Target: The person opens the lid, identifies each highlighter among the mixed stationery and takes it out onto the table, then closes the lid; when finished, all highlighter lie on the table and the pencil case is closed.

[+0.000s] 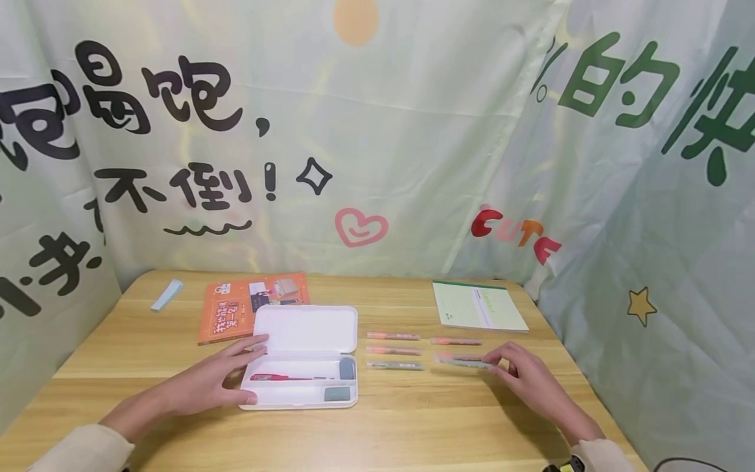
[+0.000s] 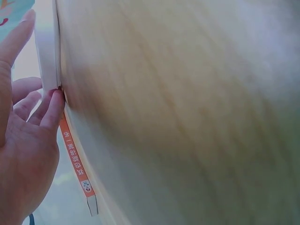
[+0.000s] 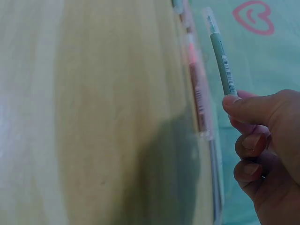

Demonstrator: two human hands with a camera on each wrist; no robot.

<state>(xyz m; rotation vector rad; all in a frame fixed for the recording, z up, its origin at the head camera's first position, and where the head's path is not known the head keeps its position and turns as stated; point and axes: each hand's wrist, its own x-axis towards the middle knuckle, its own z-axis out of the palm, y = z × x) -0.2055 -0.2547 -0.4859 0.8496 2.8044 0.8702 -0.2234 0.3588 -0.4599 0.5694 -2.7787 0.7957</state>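
Note:
An open white pencil case [image 1: 305,329] lies with its lid flipped back. Inside it are a red pen [image 1: 277,377], a dark blue-grey block [image 1: 347,368] and a grey-green block [image 1: 337,394]. My left hand [image 1: 203,373] rests along the case's left side, its thumb at the front corner and its fingertips by the lid. Between thumb and fingers, my right hand [image 1: 527,380] pinches a green pen [image 3: 222,63] with a clear cap, raised over the table. Under it lies a pinkish pen [image 3: 197,89]. More capped pens [image 1: 394,351] lie right of the case.
An orange book [image 1: 227,314] lies partly behind the case's lid. A pale blue strip [image 1: 168,295] is at the back left of the wooden table [image 1: 407,426]. At the back right is a light green notebook [image 1: 480,307]. Printed cloth [image 1: 413,151] hangs around the table.

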